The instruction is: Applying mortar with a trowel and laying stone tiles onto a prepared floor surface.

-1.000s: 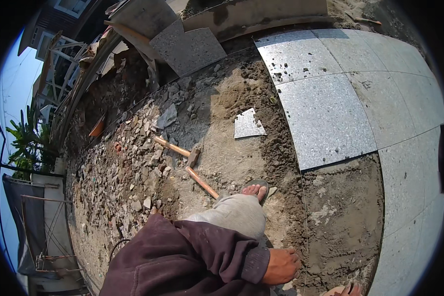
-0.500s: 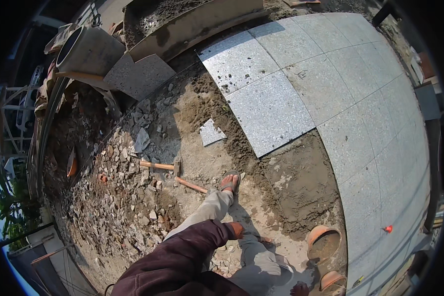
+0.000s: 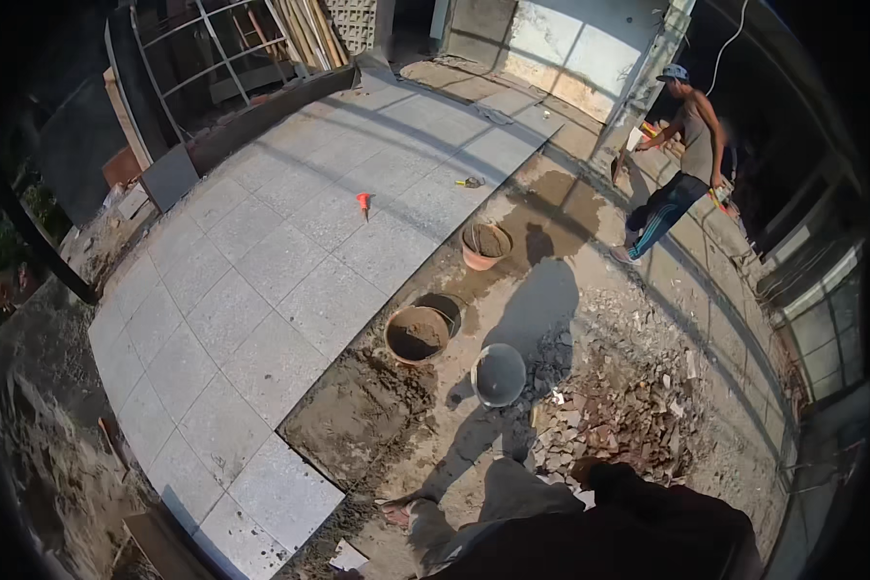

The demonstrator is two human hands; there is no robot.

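A dark sleeve (image 3: 648, 517) of mine reaches in from the lower edge. At its end, a small brown patch beside the rubble may be my right hand, but no fingers can be made out. My left hand does not show. Closest to the sleeve are broken masonry pieces (image 3: 619, 416) and a grey bucket (image 3: 499, 375). Beyond it stand a terracotta-coloured bucket holding mortar (image 3: 416, 335) and an orange bucket (image 3: 486, 246), also with mortar in it. Left of my legs, a bed of wet mortar (image 3: 358, 425) borders a pale speckled floor tile (image 3: 285, 491).
Laid tiles (image 3: 261, 300) cover the left side; a red pointed tool (image 3: 363, 203) and a yellow-and-dark tool (image 3: 471, 182) lie there. At far right another person (image 3: 691, 145) stands with a long-handled tool. A tile shard (image 3: 348, 555) lies by my foot (image 3: 394, 512).
My view has swung round to the right. The grey bucket, the other person and the far wall now show; the hammer and the hand on my knee have left the picture.
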